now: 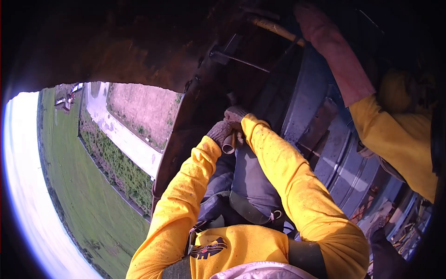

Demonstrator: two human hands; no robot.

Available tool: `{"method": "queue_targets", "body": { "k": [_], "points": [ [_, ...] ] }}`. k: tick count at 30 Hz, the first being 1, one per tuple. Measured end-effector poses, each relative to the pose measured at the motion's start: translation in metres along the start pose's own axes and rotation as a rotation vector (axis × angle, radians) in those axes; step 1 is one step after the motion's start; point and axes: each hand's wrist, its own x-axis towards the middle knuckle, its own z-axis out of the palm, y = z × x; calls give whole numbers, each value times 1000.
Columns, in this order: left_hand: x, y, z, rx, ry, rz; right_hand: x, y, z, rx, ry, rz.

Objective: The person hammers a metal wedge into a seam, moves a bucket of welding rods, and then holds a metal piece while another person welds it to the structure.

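Observation:
Both of my hands wear dark brownish work gloves and are close together in front of my knees. My left hand (220, 131) wraps round a metal pipe (228, 148), whose round open end points back towards me. Just beyond it, my right hand (235, 113) is closed against the same pipe, its fingers partly hidden. Shadow hides the pipe's far part. My dark trousers (251, 174) and a harness strap (248, 209) lie below my hands.
A co-worker's yellow sleeve (390, 132) and long reddish glove (332, 56) reach in from the right, near a yellowish bar (278, 30). A rusty metal wall (107, 56) curves overhead; its left edge opens onto a field (83, 181) far below. Metal planks (341, 158) lie at right.

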Motion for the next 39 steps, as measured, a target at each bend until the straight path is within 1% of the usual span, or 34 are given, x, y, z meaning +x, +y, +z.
{"method": "queue_targets", "body": {
  "k": [1, 2, 3, 4, 5, 6, 7, 8, 9, 10, 12, 13, 14, 15, 16, 17, 18, 19, 21, 22, 23, 24, 26, 27, 28, 29, 30, 31, 32, 33, 34, 36, 38, 39],
  "points": [
    [6, 28, -4, -474, 145, -345, -15, -24, -36, 830, 108, 237],
    [10, 57, -8, -948, 292, -702, -23, -36, -47, 1661, 214, 484],
    [5, 59, -12, -954, 234, -672, -29, -42, -35, 1667, 193, 498],
    [-4, 57, 1, -955, 225, -681, -39, -51, -24, 1747, 284, 503],
    [-8, 53, 20, -876, 293, -727, -43, -52, -28, 1798, 386, 484],
    [-9, 50, 32, -804, 364, -784, -35, -46, -6, 1812, 336, 529],
    [-11, 48, 30, -892, 365, -764, -38, -44, -4, 1816, 230, 514],
    [-9, 38, 8, -1005, 39, -853, -39, -38, -4, 1825, 126, 497],
    [-6, 42, 2, -938, 22, -825, -28, -22, -8, 1510, -31, 486],
    [4, 44, -8, -859, 5, -780, -29, -29, -28, 1501, -14, 471],
    [-7, 48, 15, -157, 445, -702, -51, -75, -69, 1907, 605, 199],
    [-3, 69, 1, -164, 475, -676, -55, -80, -90, 1885, 515, 134],
    [-4, 72, -11, -166, 439, -674, -56, -81, -106, 1851, 422, 71],
    [-8, 78, -23, -369, 385, -701, -46, -80, -109, 1790, 377, 134],
    [-14, 85, -35, -564, 333, -721, -43, -85, -104, 1774, 375, 117],
    [-23, 92, -39, -599, 337, -761, -45, -95, -97, 1857, 326, 182],
    [-39, 92, -34, -590, 355, -747, -46, -104, -89, 1936, 276, 244],
    [-60, 86, -22, -477, 382, -713, -55, -123, -81, 1812, 381, 297],
    [-104, 82, -1, -325, 404, -669, -67, -143, -42, 1741, 373, 383],
    [-126, 84, 9, -292, 404, -650, -77, -151, -27, 1677, 338, 373],
    [-147, 87, 15, -330, 371, -732, -89, -159, -12, 1594, 295, 335],
    [-163, 90, 20, -367, 346, -803, -90, -164, 13, 1349, 296, 348],
    [-190, 95, 32, -312, 400, -787, -129, -196, -10, 1108, 228, 396],
    [-201, 103, 33, -215, 446, -755, -133, -200, -12, 1120, 169, 326],
    [-210, 104, 33, -108, 433, -830, -139, -205, -12, 1132, 102, 260],
    [-219, 96, 36, -4, 488, -766, -153, -218, -25, 1082, 113, 201],
    [-227, 89, 41, 102, 543, -702, -149, -220, -10, 1010, 95, 163],
    [-226, 100, 38, 64, 622, -680, -160, -232, -20, 893, 96, 119],
    [-225, 114, 31, 92, 612, -781, -172, -244, -29, 779, 93, 78],
    [-225, 126, 27, 72, 670, -742, -168, -246, -11, 714, 140, -8],
    [-226, 132, 27, 51, 724, -703, -171, -248, -11, 620, 40, -58],
    [-234, 132, 33, 44, 742, -661, -196, -255, -27, 490, 58, -47],
    [-235, 142, 33, 70, 785, -587, -225, -249, -39, 532, 89, -92],
    [-235, 157, 34, 81, 776, -633, -240, -241, -41, 579, 113, -136]
  ]
}}
